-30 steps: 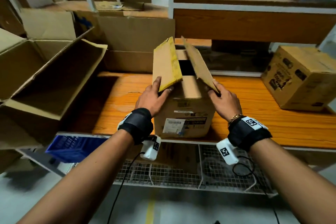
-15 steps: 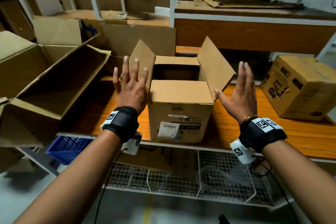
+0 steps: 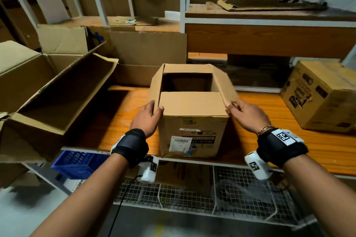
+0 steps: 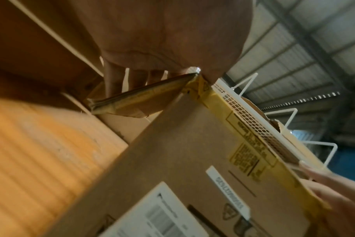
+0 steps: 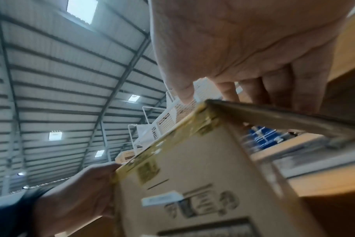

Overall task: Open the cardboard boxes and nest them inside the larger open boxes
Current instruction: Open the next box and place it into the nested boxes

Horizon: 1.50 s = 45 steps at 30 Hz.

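A small cardboard box (image 3: 192, 121) with a white label stands on the orange wooden shelf (image 3: 269, 140). Its two side flaps are folded outward and down. The near inner flap lies flat over the front half and the back half gapes open. My left hand (image 3: 149, 113) grips the left top corner, thumb on the near flap, fingers over the left flap (image 4: 136, 99). My right hand (image 3: 244, 115) holds the right flap (image 5: 284, 115) down at the right top corner. A large open box (image 3: 57, 90) lies tilted at the left.
A closed printed box (image 3: 317, 98) sits at the shelf's right end. Flat cardboard sheets (image 3: 148, 52) lean behind the small box. An upper shelf (image 3: 269, 38) overhangs the back. Below are a blue crate (image 3: 77, 161) and a white wire basket (image 3: 192, 194).
The side flaps went from nearly upright to spread wide, then folded down outward. Both hands, lifted off with fingers spread half a second ago, now hold the box's top corners.
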Tool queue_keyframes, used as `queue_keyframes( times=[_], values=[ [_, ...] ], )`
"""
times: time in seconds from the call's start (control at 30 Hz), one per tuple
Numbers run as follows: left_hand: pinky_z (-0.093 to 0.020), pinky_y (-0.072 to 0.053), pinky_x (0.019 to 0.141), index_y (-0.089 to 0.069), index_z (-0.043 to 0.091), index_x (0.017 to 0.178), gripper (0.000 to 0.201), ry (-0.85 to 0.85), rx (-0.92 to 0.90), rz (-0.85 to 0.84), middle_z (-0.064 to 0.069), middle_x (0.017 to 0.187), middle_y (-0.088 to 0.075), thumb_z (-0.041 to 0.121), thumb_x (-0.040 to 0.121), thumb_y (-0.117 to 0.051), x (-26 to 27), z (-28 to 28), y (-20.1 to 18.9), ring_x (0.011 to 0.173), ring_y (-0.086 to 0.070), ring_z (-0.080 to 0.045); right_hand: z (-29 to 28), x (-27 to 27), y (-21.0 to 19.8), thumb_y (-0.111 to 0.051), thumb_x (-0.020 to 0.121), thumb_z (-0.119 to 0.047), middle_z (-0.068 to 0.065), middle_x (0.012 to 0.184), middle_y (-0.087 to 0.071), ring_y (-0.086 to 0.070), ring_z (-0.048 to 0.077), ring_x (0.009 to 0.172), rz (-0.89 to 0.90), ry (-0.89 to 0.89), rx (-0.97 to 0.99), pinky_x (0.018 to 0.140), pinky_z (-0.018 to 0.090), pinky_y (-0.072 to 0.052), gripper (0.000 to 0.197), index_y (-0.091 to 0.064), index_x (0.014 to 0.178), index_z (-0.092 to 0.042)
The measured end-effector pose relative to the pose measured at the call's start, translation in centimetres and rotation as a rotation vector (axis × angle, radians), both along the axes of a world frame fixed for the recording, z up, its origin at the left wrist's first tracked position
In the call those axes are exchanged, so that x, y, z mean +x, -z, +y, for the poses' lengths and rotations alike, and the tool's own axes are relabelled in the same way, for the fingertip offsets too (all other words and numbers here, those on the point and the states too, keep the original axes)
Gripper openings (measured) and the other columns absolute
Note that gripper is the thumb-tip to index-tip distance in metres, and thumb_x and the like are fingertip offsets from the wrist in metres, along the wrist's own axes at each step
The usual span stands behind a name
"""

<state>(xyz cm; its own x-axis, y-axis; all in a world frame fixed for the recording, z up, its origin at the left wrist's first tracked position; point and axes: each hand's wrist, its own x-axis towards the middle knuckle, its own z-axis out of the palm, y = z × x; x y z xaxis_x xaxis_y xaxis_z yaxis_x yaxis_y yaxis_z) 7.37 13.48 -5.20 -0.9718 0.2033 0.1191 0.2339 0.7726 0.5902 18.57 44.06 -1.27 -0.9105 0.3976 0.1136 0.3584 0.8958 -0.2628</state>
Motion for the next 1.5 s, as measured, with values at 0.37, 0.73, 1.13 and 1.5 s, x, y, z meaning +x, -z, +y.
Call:
queue_keyframes(
  times=[0.37,0.73,1.13,1.5],
  values=[
    [-0.057,-0.053,0.087,-0.04,0.026,0.142,0.097,-0.034,0.331,-0.127,-0.005,0.136,-0.053,0.091,0.07,-0.036,0.3,1.4,1.0,0.112,-0.058,-0.029,-1.7,-3.1,1.5,-0.058,0.071,-0.081,-0.001,0.128,-0.063,-0.062,0.026,0.105,0.01,-0.001,-0.415,0.082,0.042,-0.055,0.087,-0.037,0.141,-0.034],
    [-0.044,-0.041,0.104,-0.029,0.022,0.15,0.087,0.041,0.077,-0.16,-0.009,0.147,-0.042,0.08,0.084,-0.029,0.3,0.7,-0.9,0.127,-0.049,-0.029,-0.9,-7.5,-3.1,-0.083,0.061,-0.058,0.008,0.157,-0.022,-0.03,0.03,0.139,-0.307,-0.171,-0.41,0.1,0.038,-0.038,0.116,-0.027,0.154,-0.017],
    [-0.033,-0.046,0.101,-0.057,0.027,0.125,0.073,-0.007,0.753,-0.42,0.002,0.14,-0.053,0.081,0.079,-0.043,-0.9,-1.5,-2.0,0.115,-0.056,-0.01,-0.8,-4.9,-10.6,-0.04,0.1,-0.051,-0.005,0.082,-0.072,-0.057,0.016,0.085,0.005,-0.157,-0.953,0.082,0.04,-0.036,0.046,-0.059,0.074,-0.019],
    [-0.044,-0.024,0.119,-0.02,0.053,0.147,0.127,0.359,-0.068,-0.278,0.001,0.163,0.008,0.084,0.037,-0.075,0.5,-1.2,-2.6,0.148,-0.016,-0.028,-2.9,-2.7,-4.6,-0.073,0.058,-0.076,-0.005,0.154,-0.032,-0.022,0.022,0.143,-0.665,-0.481,0.178,0.114,0.056,-0.015,0.098,-0.039,0.141,-0.038]
  ],
)
